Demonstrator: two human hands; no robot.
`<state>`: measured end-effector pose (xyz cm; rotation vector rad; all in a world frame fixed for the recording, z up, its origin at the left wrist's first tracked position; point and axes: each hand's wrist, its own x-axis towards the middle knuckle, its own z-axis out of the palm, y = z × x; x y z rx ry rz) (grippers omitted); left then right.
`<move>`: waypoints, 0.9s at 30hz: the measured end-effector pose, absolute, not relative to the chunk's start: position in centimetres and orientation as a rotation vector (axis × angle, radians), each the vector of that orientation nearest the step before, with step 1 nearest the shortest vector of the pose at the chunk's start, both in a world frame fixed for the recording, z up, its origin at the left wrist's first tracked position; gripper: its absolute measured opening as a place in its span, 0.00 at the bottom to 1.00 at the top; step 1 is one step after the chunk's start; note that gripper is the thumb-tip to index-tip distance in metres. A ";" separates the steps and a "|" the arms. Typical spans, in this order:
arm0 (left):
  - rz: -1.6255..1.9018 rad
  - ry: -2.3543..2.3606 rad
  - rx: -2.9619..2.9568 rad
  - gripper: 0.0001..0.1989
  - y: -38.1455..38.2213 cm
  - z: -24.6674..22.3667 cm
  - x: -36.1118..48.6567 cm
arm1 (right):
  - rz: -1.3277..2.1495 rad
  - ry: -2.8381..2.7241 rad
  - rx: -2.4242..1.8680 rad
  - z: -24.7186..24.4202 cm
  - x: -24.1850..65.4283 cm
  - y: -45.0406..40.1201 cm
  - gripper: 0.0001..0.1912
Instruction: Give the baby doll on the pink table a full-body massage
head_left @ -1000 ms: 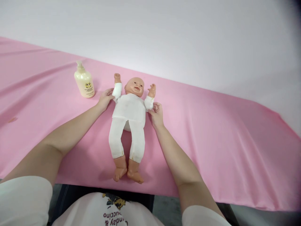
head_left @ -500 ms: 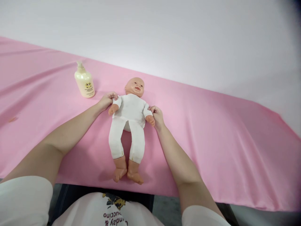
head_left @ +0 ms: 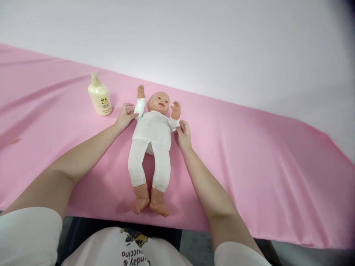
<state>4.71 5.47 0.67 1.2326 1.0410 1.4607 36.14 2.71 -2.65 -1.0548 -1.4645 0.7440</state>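
A baby doll point(head_left: 152, 127) in white clothes lies on its back, head away from me, both its arms raised beside its head. My left hand point(head_left: 127, 115) is at the doll's arm on the left, its thumb touching the white sleeve and its fingers apart. On the other side, my right hand point(head_left: 183, 133) pinches the white sleeve of the doll's other arm near the elbow. The doll's bare feet point toward me.
A cream-coloured pump bottle point(head_left: 100, 98) stands to the left of the doll. Pink cloth point(head_left: 249, 166) with folds covers the table, and a pale wall or surface rises behind it. The table's near edge is close to my body.
The doll's two arms have swung from pointing down to pointing up beside its head. My left hand's fingers have spread, and my right hand has shifted slightly upward.
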 end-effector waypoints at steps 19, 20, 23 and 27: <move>1.176 1.448 1.851 0.25 4.5 1.5 4.7 | 0.694 -1.462 -1.246 -1.6 36.2 1.8 0.26; 1.175 1.449 1.846 0.25 4.5 1.5 4.7 | 0.709 -1.452 -1.248 -1.7 36.2 1.8 0.26; 1.186 1.442 1.833 0.25 4.6 1.4 4.7 | 0.739 -1.425 -1.235 -2.1 36.3 2.2 0.25; 1.162 1.458 1.818 0.27 4.9 1.1 4.5 | 0.762 -1.422 -1.227 -2.6 36.5 2.6 0.27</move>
